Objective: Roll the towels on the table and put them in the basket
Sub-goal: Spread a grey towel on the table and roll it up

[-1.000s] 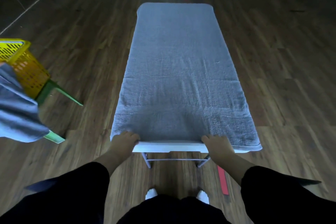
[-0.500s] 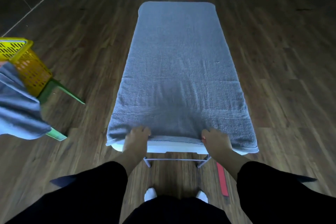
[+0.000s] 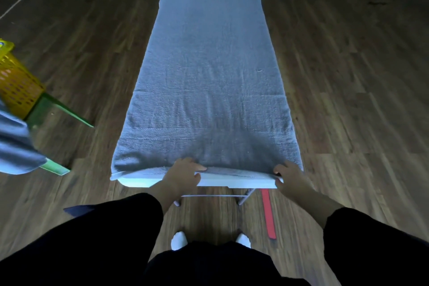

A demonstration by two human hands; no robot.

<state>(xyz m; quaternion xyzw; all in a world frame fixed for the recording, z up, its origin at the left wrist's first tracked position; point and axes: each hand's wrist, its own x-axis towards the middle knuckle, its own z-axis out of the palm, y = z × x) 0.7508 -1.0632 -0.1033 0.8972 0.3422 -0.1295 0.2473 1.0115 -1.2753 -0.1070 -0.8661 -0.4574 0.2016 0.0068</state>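
A long grey towel [image 3: 209,72] lies spread flat over a narrow white table [image 3: 216,182], covering almost all of its top. At the near end, my left hand [image 3: 183,175] pinches the towel's hem, fingers on top and thumb under the folded edge. My right hand [image 3: 289,177] grips the same hem near the right corner. Between my hands the near edge is turned over into a small fold. A yellow perforated basket [image 3: 16,83] stands at the far left, partly cut off by the frame.
The basket sits on a green stand [image 3: 60,109]. Another grey towel [image 3: 16,146] hangs at the left edge in front of it. A red strip [image 3: 269,213] lies on the wooden floor by the table's legs. My feet are just below the table.
Both hands have moved up from the table's front edge onto the towel's hem and turned it over into a first fold. My right hand shifted toward the right corner.
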